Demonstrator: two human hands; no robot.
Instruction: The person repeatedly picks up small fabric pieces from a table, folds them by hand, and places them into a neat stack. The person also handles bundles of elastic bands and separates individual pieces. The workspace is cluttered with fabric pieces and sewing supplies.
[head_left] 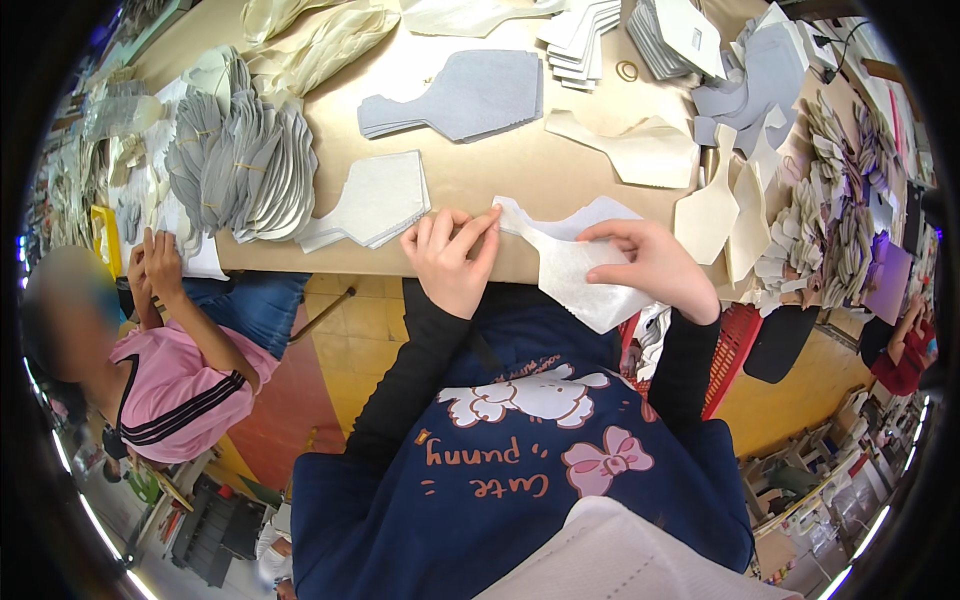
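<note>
Over the table's near edge I hold a white cut-out piece (572,268) of thin sheet material, with a narrow strip at one end and a broad body with a jagged edge. My left hand (452,262) pinches the tip of the strip between thumb and fingers. My right hand (652,262) grips the broad body, thumb on its near face; a pale grey layer shows behind it. Left of my left hand lies a small white stack (375,205) of similar pieces. Farther back is a grey stack (490,95), and a cream piece (640,150) lies beyond my right hand.
Bundled grey pieces (235,150) crowd the table's left side. More white stacks (582,40) and grey pieces (760,80) lie at the back. Cream pieces (708,212) are at the right. A red basket (733,350) stands below the edge; a co-worker in pink (185,370) sits at left.
</note>
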